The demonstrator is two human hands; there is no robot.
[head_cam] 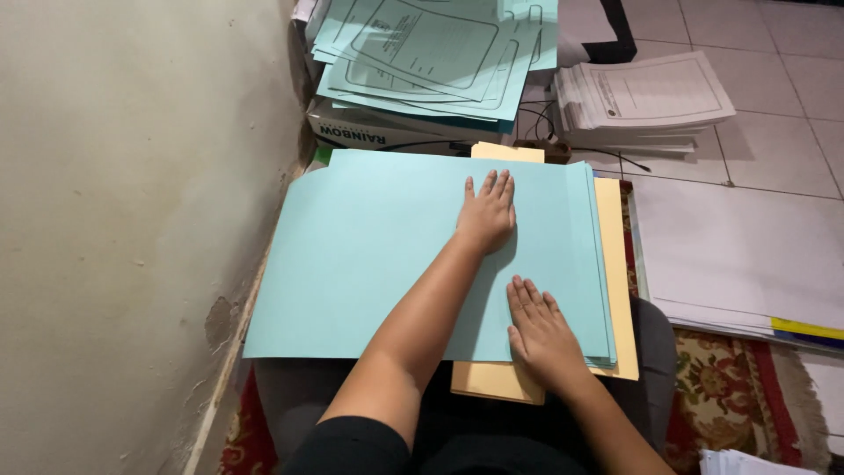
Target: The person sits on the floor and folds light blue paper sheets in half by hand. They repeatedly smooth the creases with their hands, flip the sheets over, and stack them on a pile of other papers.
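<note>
The single head-worn camera is looking steeply down from the person's head onto their lap, sitting close enough that both forearms are entering from the bottom edge and the light blue sheets [378,255] are filling the middle of the frame. It is facing forward along the floor, taking in a wall [132,220] running up the left side, tiled floor [774,141] at upper right and stacked papers [646,101] along the top.
</note>
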